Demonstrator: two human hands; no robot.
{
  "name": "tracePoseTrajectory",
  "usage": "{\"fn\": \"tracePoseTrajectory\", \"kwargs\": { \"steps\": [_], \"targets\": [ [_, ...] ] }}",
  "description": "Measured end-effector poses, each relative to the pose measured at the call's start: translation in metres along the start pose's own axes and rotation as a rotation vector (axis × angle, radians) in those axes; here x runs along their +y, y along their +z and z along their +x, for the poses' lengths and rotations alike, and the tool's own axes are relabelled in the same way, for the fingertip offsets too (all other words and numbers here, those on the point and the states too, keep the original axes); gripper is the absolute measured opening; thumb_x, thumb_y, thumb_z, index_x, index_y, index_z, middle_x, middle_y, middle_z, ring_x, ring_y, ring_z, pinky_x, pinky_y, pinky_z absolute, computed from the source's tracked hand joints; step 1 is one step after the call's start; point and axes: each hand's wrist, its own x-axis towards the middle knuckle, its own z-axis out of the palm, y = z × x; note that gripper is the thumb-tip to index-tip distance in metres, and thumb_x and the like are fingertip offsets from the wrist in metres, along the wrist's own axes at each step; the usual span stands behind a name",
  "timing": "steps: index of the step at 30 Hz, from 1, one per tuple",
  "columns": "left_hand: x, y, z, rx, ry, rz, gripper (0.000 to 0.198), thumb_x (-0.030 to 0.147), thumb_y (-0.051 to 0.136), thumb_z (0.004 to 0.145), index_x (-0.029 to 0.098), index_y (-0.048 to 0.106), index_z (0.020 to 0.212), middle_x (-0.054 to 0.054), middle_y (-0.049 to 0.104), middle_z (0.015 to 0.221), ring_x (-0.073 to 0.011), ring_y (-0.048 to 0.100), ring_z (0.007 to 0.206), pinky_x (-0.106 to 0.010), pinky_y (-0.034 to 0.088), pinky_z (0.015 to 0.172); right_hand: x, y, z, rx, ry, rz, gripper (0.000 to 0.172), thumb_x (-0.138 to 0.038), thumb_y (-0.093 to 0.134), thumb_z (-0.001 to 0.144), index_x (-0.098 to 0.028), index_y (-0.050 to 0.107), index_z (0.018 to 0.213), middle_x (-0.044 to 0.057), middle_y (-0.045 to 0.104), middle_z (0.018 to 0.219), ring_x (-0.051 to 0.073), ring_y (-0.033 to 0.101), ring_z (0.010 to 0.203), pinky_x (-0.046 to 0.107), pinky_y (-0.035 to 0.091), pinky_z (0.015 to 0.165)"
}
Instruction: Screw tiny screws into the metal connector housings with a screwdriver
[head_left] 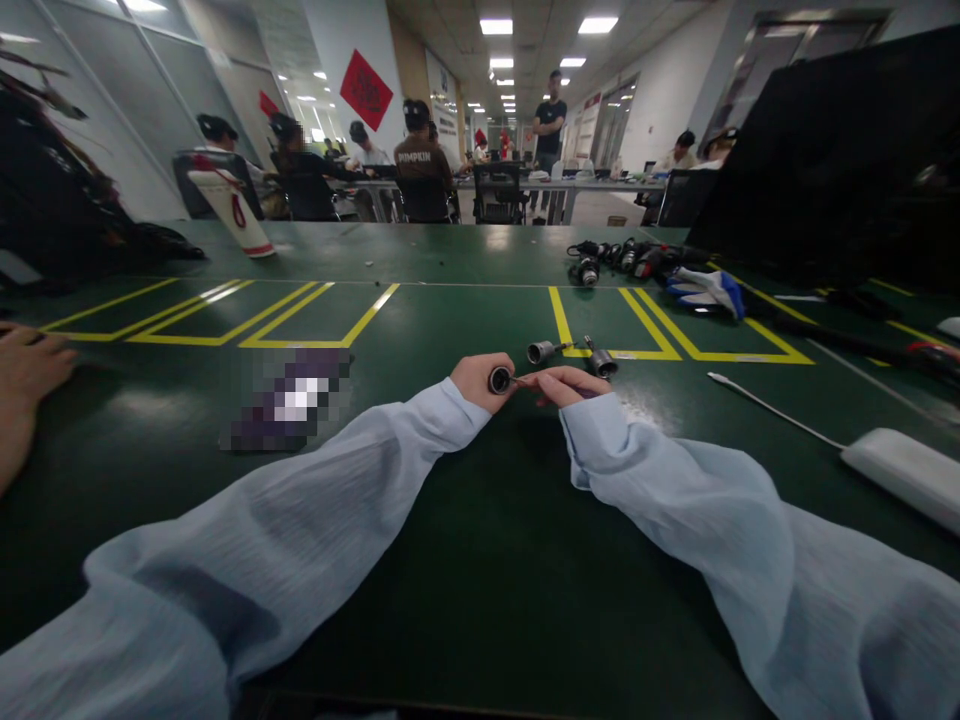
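Note:
My left hand (481,384) is closed around a hole saw (499,380), a dark metal cup whose round open end faces me. My right hand (561,385) pinches a thin metal rod (520,380) that reaches to the rim of that cup; whether it is a hex key I cannot tell. Just beyond my hands, a grey hole saw (541,352) lies on its side with its thin end pointing right. Another hole saw (600,360) lies beside it, close to my right fingers.
Yellow tape outlines (664,322) mark the green table (465,560). At the back right lie dark tools (589,270) and a blue-white glove (705,292). A white box (904,470) with a cable stands right. Left are a blurred-out flat object (296,400) and another person's hand (30,365).

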Motion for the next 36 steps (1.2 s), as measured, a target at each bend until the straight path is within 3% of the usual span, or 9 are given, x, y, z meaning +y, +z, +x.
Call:
{"fn": "tracePoseTrajectory", "kwargs": {
  "steps": [3, 5, 8, 12, 15, 18, 25, 30, 36],
  "targets": [
    [0.0, 0.0, 0.0, -0.053, 0.042, 0.095, 0.009, 0.024, 0.053, 0.063, 0.015, 0.051, 0.062, 0.001, 0.05, 0.055, -0.0099, 0.046, 0.051, -0.02, 0.035, 0.049, -0.002, 0.0, -0.003, 0.012, -0.097, -0.227, 0.019, -0.034, 0.059, 0.067, -0.019, 0.07, 0.071, 0.006, 0.068, 0.073, 0.018, 0.058, 0.067, 0.032, 0.046, 0.062],
    [0.001, 0.0, 0.0, -0.089, 0.091, 0.138, 0.009, 0.024, 0.053, 0.064, 0.015, 0.052, 0.063, 0.0, 0.052, 0.057, -0.0111, 0.048, 0.054, -0.021, 0.036, 0.051, -0.002, -0.002, -0.003, -0.001, -0.08, -0.221, 0.018, -0.033, 0.059, 0.066, -0.018, 0.07, 0.068, 0.006, 0.068, 0.07, 0.018, 0.058, 0.065, 0.033, 0.046, 0.063],
    [0.001, 0.0, 0.0, -0.128, 0.136, 0.144, 0.007, 0.022, 0.052, 0.063, 0.016, 0.052, 0.062, 0.0, 0.052, 0.057, -0.0117, 0.049, 0.055, -0.021, 0.037, 0.052, -0.002, -0.005, 0.0, -0.033, 0.072, 0.025, 0.014, -0.029, 0.06, 0.064, -0.018, 0.068, 0.061, 0.005, 0.068, 0.065, 0.018, 0.06, 0.063, 0.032, 0.047, 0.06],
    [-0.001, 0.001, -0.001, -0.061, 0.095, 0.002, 0.008, 0.022, 0.053, 0.061, 0.015, 0.052, 0.064, 0.001, 0.053, 0.059, -0.0101, 0.049, 0.053, -0.02, 0.038, 0.051, 0.0, -0.006, 0.006, -0.076, 0.32, 0.328, 0.008, -0.024, 0.063, 0.06, -0.017, 0.065, 0.055, 0.003, 0.068, 0.06, 0.014, 0.06, 0.057, 0.028, 0.047, 0.055],
    [-0.001, 0.001, -0.001, -0.078, 0.101, -0.095, 0.01, 0.024, 0.054, 0.061, 0.015, 0.051, 0.063, 0.002, 0.052, 0.058, -0.0085, 0.047, 0.051, -0.018, 0.037, 0.049, 0.0, -0.005, 0.007, -0.101, 0.372, 0.397, 0.008, -0.022, 0.064, 0.059, -0.016, 0.064, 0.053, 0.005, 0.067, 0.06, 0.015, 0.06, 0.056, 0.028, 0.046, 0.054],
    [0.0, 0.002, 0.0, -0.079, 0.079, -0.108, 0.01, 0.024, 0.055, 0.061, 0.015, 0.05, 0.062, 0.002, 0.051, 0.057, -0.0079, 0.045, 0.05, -0.018, 0.037, 0.049, -0.001, -0.004, 0.005, -0.059, 0.304, 0.346, 0.009, -0.024, 0.065, 0.059, -0.017, 0.063, 0.054, 0.004, 0.066, 0.061, 0.016, 0.059, 0.059, 0.03, 0.047, 0.055],
    [-0.003, 0.002, 0.003, -0.149, 0.134, 0.133, 0.006, 0.022, 0.053, 0.061, 0.016, 0.052, 0.064, 0.0, 0.054, 0.06, -0.0128, 0.051, 0.057, -0.022, 0.039, 0.054, -0.007, -0.009, 0.0, -0.075, 0.052, -0.124, 0.015, -0.031, 0.06, 0.066, -0.019, 0.07, 0.065, 0.004, 0.067, 0.069, 0.016, 0.057, 0.062, 0.032, 0.045, 0.062],
    [-0.006, 0.002, 0.003, -0.178, 0.207, 0.113, 0.007, 0.018, 0.051, 0.057, 0.017, 0.051, 0.063, -0.001, 0.054, 0.06, -0.0136, 0.051, 0.058, -0.022, 0.039, 0.054, -0.004, -0.01, 0.004, -0.142, 0.318, 0.244, 0.011, -0.021, 0.06, 0.064, -0.017, 0.067, 0.055, 0.004, 0.068, 0.062, 0.017, 0.06, 0.061, 0.031, 0.047, 0.06],
    [-0.002, -0.001, -0.001, -0.063, 0.124, -0.111, 0.006, 0.02, 0.052, 0.059, 0.016, 0.048, 0.06, 0.002, 0.049, 0.056, -0.009, 0.046, 0.051, -0.019, 0.037, 0.05, 0.01, -0.005, 0.01, -0.147, 0.389, 0.432, 0.013, -0.019, 0.056, 0.067, -0.016, 0.064, 0.056, 0.004, 0.068, 0.062, 0.013, 0.059, 0.057, 0.027, 0.047, 0.056]
  ]
}}
